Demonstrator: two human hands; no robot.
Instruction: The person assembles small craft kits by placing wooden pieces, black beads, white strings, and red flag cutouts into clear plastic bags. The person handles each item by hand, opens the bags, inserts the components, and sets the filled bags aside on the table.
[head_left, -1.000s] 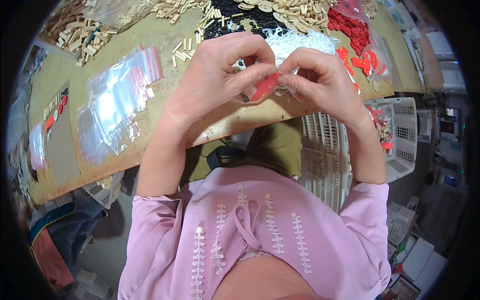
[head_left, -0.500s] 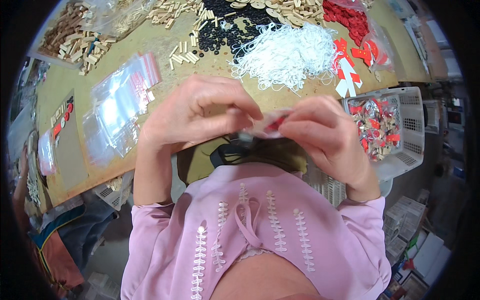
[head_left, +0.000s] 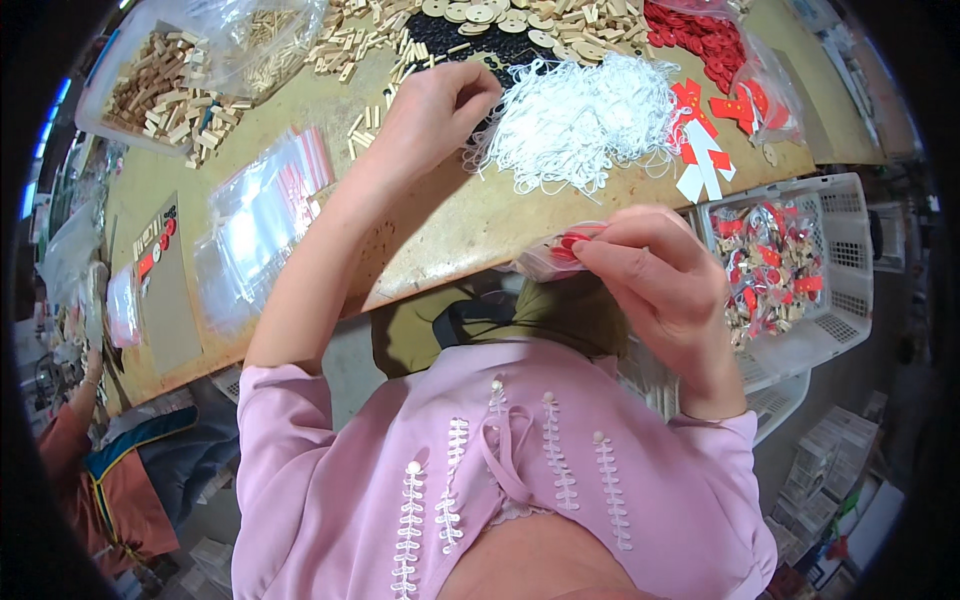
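My right hand (head_left: 665, 270) pinches a small clear plastic bag (head_left: 548, 255) just off the table's front edge. Red pieces and pale wooden ones show through its film. My left hand (head_left: 440, 108) is at the edge of the pile of small black rings (head_left: 425, 42), left of a heap of white cord loops (head_left: 585, 115). Its thumb and fingers are drawn together in a pinch; whatever lies between the tips is too small or hidden to make out.
Flat clear bags (head_left: 255, 235) lie at the left beside a sample board (head_left: 170, 300). Wooden sticks (head_left: 350, 50), wooden discs (head_left: 540, 38) and red pieces (head_left: 705, 45) lie behind. Red-and-white strips (head_left: 705, 165) lie near a white basket (head_left: 850, 250) of filled bags. Another person's arm (head_left: 85, 395) shows far left.
My left hand has left the bag and reached forward to the black rings. The right hand still holds the bag near the table edge. The view has shifted slightly.
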